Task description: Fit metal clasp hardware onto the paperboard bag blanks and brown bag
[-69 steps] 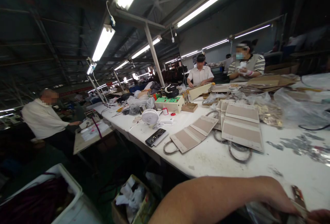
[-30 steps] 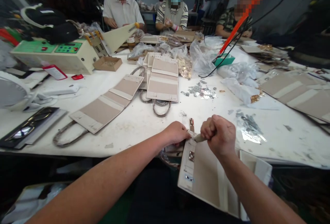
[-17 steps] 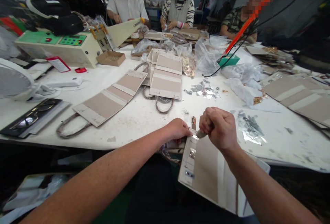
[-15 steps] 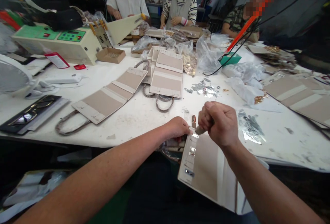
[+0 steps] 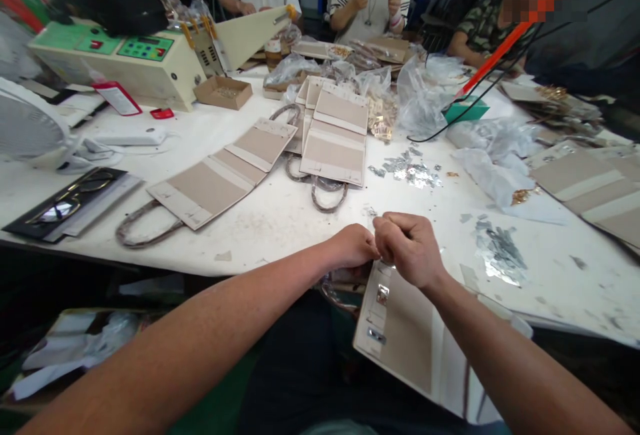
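A beige panel (image 5: 407,338) with white strips lies tilted over the table's near edge, two small metal plates on its left border. At its top left corner, my left hand (image 5: 354,247) is closed, fingertips pinching that corner. Right beside it my right hand (image 5: 407,248) is curled closed over the top edge of the panel; what it holds, if anything, is hidden. Scattered silver plates (image 5: 500,251) lie right of my right hand, and more silver pieces (image 5: 413,169) lie beyond the hands.
Beige panels with handles (image 5: 210,185) lie at left centre, others (image 5: 590,178) at far right. Eyeglasses on a dark case (image 5: 60,205), a green-topped machine (image 5: 125,61), a cardboard box (image 5: 223,93) and plastic bags (image 5: 417,98) surround them. Several people sit across the white table (image 5: 270,235).
My right hand has lowered and moved left, now against my left hand. The tool tip seen under it before is hidden. The view has shifted, and the person in stripes has raised both hands.
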Tool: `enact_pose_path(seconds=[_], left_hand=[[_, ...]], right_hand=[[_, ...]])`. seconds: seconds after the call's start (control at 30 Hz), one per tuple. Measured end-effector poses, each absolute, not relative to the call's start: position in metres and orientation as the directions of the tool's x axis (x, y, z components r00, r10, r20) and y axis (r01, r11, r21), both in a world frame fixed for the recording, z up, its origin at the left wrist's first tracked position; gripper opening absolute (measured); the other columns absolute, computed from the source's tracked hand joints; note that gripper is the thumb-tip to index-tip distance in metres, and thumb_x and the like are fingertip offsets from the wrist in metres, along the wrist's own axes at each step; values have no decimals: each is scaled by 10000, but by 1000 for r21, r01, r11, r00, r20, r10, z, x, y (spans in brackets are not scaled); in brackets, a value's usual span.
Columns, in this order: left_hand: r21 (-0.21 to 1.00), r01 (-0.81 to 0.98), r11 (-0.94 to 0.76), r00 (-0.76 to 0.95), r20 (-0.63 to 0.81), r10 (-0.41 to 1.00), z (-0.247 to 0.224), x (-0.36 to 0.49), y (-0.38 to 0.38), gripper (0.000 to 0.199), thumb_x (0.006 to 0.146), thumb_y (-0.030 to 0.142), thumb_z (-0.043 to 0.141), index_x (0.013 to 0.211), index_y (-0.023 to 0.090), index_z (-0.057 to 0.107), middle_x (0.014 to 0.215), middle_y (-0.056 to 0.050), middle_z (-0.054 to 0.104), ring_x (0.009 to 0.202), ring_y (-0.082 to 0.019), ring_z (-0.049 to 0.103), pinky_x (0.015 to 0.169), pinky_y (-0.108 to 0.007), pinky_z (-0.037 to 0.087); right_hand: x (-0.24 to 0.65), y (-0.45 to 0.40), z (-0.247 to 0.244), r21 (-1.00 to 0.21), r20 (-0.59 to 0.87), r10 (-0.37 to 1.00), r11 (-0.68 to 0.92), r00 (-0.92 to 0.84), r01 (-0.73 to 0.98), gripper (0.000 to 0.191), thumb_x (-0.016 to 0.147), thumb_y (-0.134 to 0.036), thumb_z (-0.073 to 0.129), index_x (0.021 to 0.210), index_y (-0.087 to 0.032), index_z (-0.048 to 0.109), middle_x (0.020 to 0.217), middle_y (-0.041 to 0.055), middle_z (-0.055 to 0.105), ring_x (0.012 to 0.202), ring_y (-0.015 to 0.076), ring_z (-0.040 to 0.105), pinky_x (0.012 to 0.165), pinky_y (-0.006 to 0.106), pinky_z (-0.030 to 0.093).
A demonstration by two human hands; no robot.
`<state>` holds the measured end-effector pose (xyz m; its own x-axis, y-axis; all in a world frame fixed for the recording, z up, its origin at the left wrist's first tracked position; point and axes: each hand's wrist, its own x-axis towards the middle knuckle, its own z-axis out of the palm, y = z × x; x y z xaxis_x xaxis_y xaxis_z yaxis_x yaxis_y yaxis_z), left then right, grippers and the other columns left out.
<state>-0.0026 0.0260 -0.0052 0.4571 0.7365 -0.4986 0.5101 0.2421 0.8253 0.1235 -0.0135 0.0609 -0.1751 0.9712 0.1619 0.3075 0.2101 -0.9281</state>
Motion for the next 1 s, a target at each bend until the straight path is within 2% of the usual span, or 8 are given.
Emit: enact_pose_path(seconds=[0.1, 0.23, 0.43, 0.57, 0.73, 0.83, 0.93, 1.0], left_hand=[[848, 488, 206, 496, -464, 734, 0, -7, 20, 232, 846, 273, 680, 645, 175, 620, 446, 36, 515, 417, -156, 582, 429, -233, 433], [853, 484, 197, 489, -450, 748, -1, -8, 19, 168, 843, 227, 668, 688, 179, 625, 471, 43, 545, 412, -155, 609, 424, -220, 441], [840, 500, 212, 473, -470, 745, 0, -5, 22, 157, 860, 239, 677, 730, 162, 635, 496, 36, 573, 381, -146, 604, 396, -199, 418], [841, 499, 208, 478, -467, 744, 1, -4, 21, 130, 858, 226, 681, 757, 154, 641, 531, 33, 590, 387, -135, 607, 411, -196, 433], [825, 504, 254, 438, -498, 749, 4, -3, 20, 149, 881, 238, 651, 756, 161, 623, 518, 39, 568, 371, -119, 571, 403, -191, 398], [823, 518, 233, 444, -492, 749, 8, -4, 20, 130, 884, 224, 625, 767, 169, 612, 506, 54, 538, 375, -107, 553, 410, -186, 378], [816, 553, 170, 472, -475, 742, 15, -5, 15, 164, 892, 301, 615, 784, 179, 597, 478, 71, 496, 375, -111, 522, 402, -194, 355], [812, 576, 96, 499, -442, 745, 21, -4, 10, 225, 907, 387, 581, 808, 184, 591, 487, 72, 500, 370, -115, 478, 387, -211, 322]], right_hand=[[133, -16, 65, -973, 182, 979, 193, -96, 125, 503, 978, -340, 585, 501, -216, 485, 457, -26, 477, 432, 116, 418, 461, 281, 349], [139, -20, 63, -920, 350, 936, 349, 25, -181, 461, 954, -345, 640, 534, -233, 485, 445, -53, 409, 384, 112, 380, 410, 272, 348], [147, -25, 58, -937, 301, 952, 306, 57, -167, 466, 953, -343, 643, 531, -230, 481, 450, -45, 418, 387, 110, 391, 407, 271, 345], [152, -27, 71, -892, 378, 919, 394, 113, -222, 494, 946, -412, 657, 532, -245, 445, 446, -63, 364, 374, 105, 346, 402, 273, 347], [153, -31, 38, -922, 310, 945, 326, 105, -209, 486, 970, -406, 628, 549, -232, 457, 454, -53, 410, 400, 111, 394, 418, 259, 338], [165, -43, 27, -952, 270, 956, 283, 113, -120, 502, 994, -416, 591, 551, -225, 451, 469, -47, 434, 422, 115, 413, 447, 265, 354], [189, -65, 36, -955, 243, 953, 203, 180, 214, 511, 990, -439, 588, 545, -212, 478, 491, -34, 464, 472, 125, 442, 500, 269, 372], [208, -81, 41, -873, 260, 948, 149, 183, 465, 374, 940, -405, 650, 634, -196, 601, 599, -4, 582, 574, 154, 544, 580, 281, 429]])
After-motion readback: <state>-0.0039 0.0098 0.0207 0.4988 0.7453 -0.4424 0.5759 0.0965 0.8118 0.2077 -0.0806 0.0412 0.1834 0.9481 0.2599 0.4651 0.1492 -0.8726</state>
